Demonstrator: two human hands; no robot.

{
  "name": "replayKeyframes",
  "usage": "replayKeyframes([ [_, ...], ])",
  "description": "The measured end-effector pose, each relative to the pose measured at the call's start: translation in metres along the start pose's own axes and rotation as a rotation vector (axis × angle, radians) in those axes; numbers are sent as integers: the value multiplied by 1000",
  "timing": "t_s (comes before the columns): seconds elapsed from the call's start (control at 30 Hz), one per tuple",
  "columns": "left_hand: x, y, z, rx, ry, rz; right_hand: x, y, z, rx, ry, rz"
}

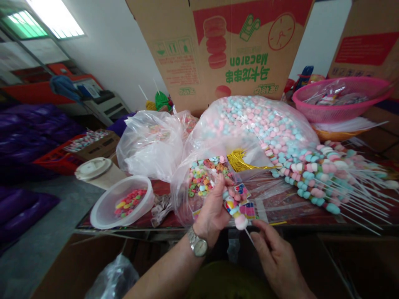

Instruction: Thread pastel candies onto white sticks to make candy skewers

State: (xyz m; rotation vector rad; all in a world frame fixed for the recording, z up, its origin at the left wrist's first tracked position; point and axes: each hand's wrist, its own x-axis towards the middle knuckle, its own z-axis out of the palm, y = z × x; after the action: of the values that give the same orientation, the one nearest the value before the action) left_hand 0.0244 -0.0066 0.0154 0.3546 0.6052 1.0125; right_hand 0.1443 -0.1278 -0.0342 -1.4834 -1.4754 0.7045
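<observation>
A candy skewer (233, 203) of pastel marshmallows and coloured rings, threaded on a thin white stick, is held low over the table's front edge. My left hand (215, 204), with a watch on the wrist, wraps around the sweets near the far end. My right hand (270, 246) pinches the bare stick just below a pink-and-white marshmallow. Beyond my left hand, ring candies (199, 182) lie in an opened clear plastic bag, with gold twist ties (238, 161) beside them. Printed wrappers or cards (247, 209) lie partly under the skewer.
A large bag of marshmallows (262, 120) stands behind. Finished-looking skewers (324, 174) are piled right, sticks pointing at me. Left are a white bowl (99, 211) with rings and a lidded cup (109, 174). A pink basket (343, 110) and macaron carton (177, 54) stand at the back.
</observation>
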Motion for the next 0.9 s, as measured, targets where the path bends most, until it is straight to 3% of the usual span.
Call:
replayKeyframes([
  [0.17, 4, 15, 3, 18, 70, 113, -7, -2, -2, 33, -102, -47],
  [0.43, -16, -34, 6, 109, 39, -14, 21, -8, 14, 91, 19, -81],
  [0.7, -17, -35, 0, 229, 64, -32, 15, -6, 14, 13, 41, -29],
  [0.9, -14, -48, -2, 666, -10, 40, 25, -8, 20, -19, 144, -79],
])
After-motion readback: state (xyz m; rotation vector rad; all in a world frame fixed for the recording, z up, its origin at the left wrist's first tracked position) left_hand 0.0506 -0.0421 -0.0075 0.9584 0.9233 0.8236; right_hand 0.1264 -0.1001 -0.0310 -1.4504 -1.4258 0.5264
